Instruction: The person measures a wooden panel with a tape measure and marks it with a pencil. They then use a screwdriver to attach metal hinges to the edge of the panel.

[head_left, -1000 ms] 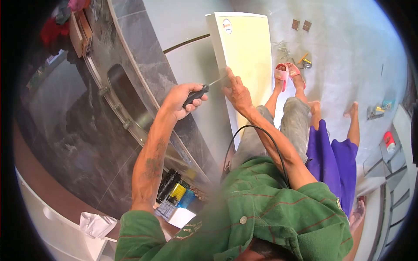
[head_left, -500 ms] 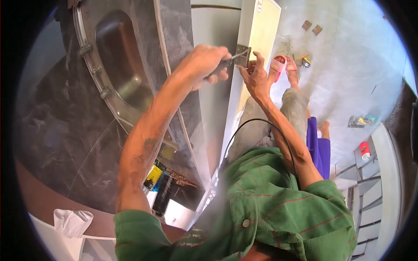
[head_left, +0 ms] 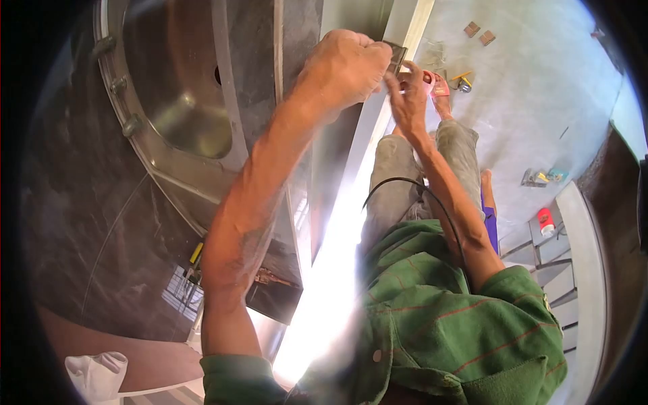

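My left hand (head_left: 347, 71) is closed in a fist at the edge of a pale upright panel (head_left: 405, 27). A screwdriver with a dark handle shows in that fist in the earlier view; now the fingers mostly hide it. Just past the knuckles a dark metal hinge (head_left: 398, 55) lies against the panel edge. My right hand (head_left: 409, 98) is on the other side of the panel, thumb and fingers bent in at the hinge's lower edge. The exact contact of its fingertips is partly blurred.
At left, a steel sink (head_left: 182, 101) is set in a dark counter (head_left: 67, 236). Two brown hinges (head_left: 479, 32), a tape measure (head_left: 464, 84) and a red can (head_left: 545, 221) are on the floor. A white cloth (head_left: 96, 374) lies lower left. A black cable (head_left: 405, 179) crosses my lap.
My view has shifted, and the panel now appears narrower. My left fist has turned and come closer to the hinge, hiding the screwdriver. The right fingers have drawn together beside the hinge.
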{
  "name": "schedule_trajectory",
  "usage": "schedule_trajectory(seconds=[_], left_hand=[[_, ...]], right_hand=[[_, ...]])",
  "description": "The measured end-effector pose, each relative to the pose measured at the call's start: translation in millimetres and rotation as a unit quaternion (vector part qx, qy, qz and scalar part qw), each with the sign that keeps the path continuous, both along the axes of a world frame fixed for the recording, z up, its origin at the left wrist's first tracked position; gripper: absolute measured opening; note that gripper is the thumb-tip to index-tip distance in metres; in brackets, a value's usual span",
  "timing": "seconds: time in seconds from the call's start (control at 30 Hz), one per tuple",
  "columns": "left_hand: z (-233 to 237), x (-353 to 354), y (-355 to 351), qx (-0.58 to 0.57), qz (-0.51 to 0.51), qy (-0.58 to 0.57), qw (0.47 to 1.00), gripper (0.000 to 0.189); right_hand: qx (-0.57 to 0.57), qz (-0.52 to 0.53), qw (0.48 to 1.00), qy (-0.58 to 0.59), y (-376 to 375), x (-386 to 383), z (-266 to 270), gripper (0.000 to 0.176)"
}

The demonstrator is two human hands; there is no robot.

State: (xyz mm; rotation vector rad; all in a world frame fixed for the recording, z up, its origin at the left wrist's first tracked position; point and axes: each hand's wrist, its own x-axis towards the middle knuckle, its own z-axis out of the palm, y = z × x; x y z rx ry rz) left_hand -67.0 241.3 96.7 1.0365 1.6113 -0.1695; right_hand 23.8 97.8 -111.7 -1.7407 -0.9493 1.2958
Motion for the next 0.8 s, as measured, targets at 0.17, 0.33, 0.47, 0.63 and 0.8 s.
schedule_trajectory(seconds=[0.17, 0.33, 0.47, 0.63, 0.8], left_hand=[[-2.3, 3.8, -39.0, 0.211, 0.081, 0.038, 0.973, 0.033], [-16.7, 11.9, -71.0, 0.329, 0.205, 0.029, 0.921, 0.035], [-26.5, 11.1, -80.5, 0.357, 0.234, 0.024, 0.904, 0.034], [-29.4, 10.2, -76.4, 0.331, 0.255, 0.002, 0.908, 0.034], [-21.1, 4.9, -66.0, 0.330, 0.179, 0.048, 0.926, 0.033]], right_hand=[[-0.022, 0.023, 0.994, 0.109, 18.7, 37.0, -6.4, 0.032], [-0.017, 0.102, 0.994, 0.032, 52.2, 51.0, -1.8, 0.032], [0.246, 0.316, 0.897, -0.187, 97.8, 89.3, 12.7, 0.057], [0.303, 0.573, 0.724, -0.236, 150.4, 89.6, 32.8, 0.074], [0.305, 0.629, 0.674, -0.237, 142.9, 74.9, 20.8, 0.086]])
